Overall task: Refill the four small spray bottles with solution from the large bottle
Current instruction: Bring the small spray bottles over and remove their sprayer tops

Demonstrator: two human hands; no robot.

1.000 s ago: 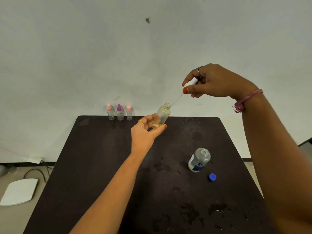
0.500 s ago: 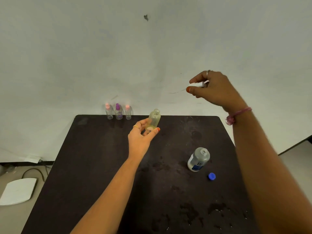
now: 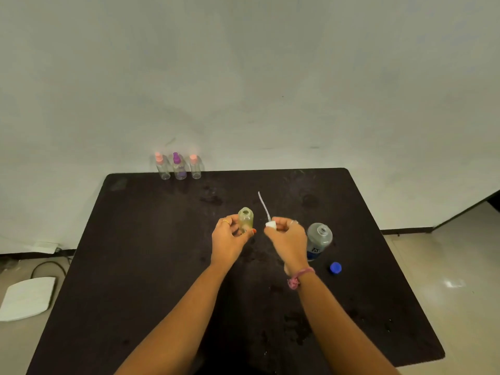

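Note:
My left hand grips a small yellowish spray bottle, uncapped and upright, low over the dark table. My right hand pinches its white spray top, whose thin dip tube points up and away. The large clear bottle with a blue label stands open just right of my right hand. Its blue cap lies on the table nearby. Three more small spray bottles stand at the far left edge: two with pink tops and a purple-topped one between them.
Wet patches mark the table surface. A white wall rises behind the table. On the floor at the left lie a white flat object and a dark cable.
Both hands came down from mid-air to just above the table. The right hand, holding the spray top with its tube pulled out, moved in beside the left hand's bottle.

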